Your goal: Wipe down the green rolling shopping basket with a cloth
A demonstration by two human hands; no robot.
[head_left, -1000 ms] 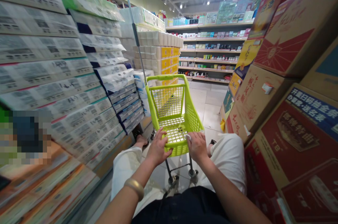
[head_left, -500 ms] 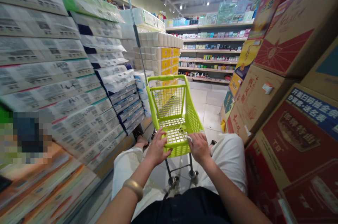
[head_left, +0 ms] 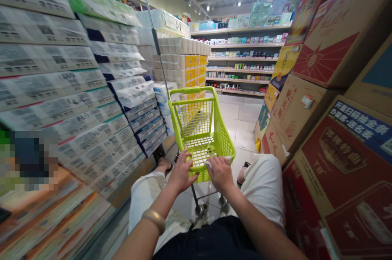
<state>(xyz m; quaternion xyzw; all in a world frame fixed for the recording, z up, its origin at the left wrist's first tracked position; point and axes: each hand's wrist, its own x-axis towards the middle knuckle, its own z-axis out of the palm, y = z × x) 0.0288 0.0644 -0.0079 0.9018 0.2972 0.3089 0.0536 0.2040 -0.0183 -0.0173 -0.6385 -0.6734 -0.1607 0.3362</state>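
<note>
A small lime-green shopping cart (head_left: 199, 142) with a lattice basket stands between the knees, its basket holding nothing. My left hand (head_left: 183, 171) is closed on the near left corner of the rim, the thumb along the near edge. My right hand (head_left: 221, 174) lies on the near rim to the right, fingers curled over it. A bit of white tissue or wipe (head_left: 209, 164) shows between its thumb and fingers, pressed against the rim. Most of the tissue is hidden by the hand.
Stacked packs of paper tissue (head_left: 70, 80) form a wall at left. Liquor cartons (head_left: 333, 145) are piled close by at right. Shelves of small goods (head_left: 245, 45) stand at the back beyond the tiled floor (head_left: 243, 121). A thin metal pole (head_left: 154, 35) rises from the cart.
My right hand has slid left along the near rim with the white tissue, closer to my left hand. My left hand and the cart stay about where they were.
</note>
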